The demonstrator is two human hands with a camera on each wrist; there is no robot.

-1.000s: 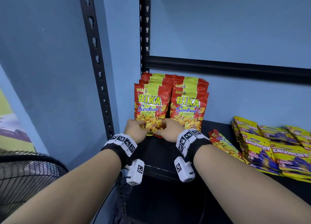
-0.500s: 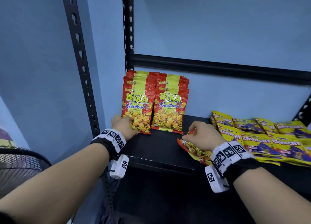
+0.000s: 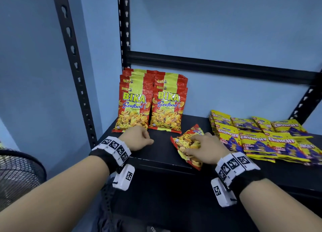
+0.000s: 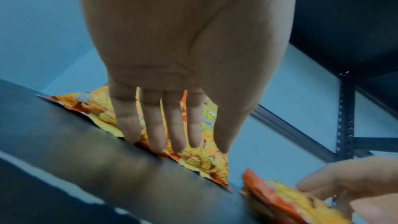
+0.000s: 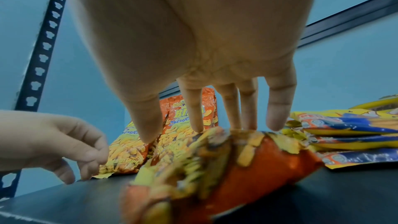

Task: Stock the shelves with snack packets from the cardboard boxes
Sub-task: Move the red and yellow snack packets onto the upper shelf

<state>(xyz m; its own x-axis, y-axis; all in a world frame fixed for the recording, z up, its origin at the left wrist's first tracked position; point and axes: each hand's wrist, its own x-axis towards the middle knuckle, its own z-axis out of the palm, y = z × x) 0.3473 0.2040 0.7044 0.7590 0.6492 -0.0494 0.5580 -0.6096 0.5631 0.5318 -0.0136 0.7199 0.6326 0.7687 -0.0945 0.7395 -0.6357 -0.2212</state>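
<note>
bare shelf [image 3: 162, 150] between both packet groups

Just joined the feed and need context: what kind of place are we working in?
Probably a small shop or stockroom. A black slotted metal rack against a blue wall holds upright Bika Seafood packets and flat stacks of yellow Crunchy packets, with a floor fan beside it.

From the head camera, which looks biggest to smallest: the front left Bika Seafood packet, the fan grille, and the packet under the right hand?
1. fan grille, though cut off by the frame and nearer the camera, so unsure.
2. front left Bika Seafood packet.
3. packet under the right hand, tilted and partly covered, probably the same size as the other.
</note>
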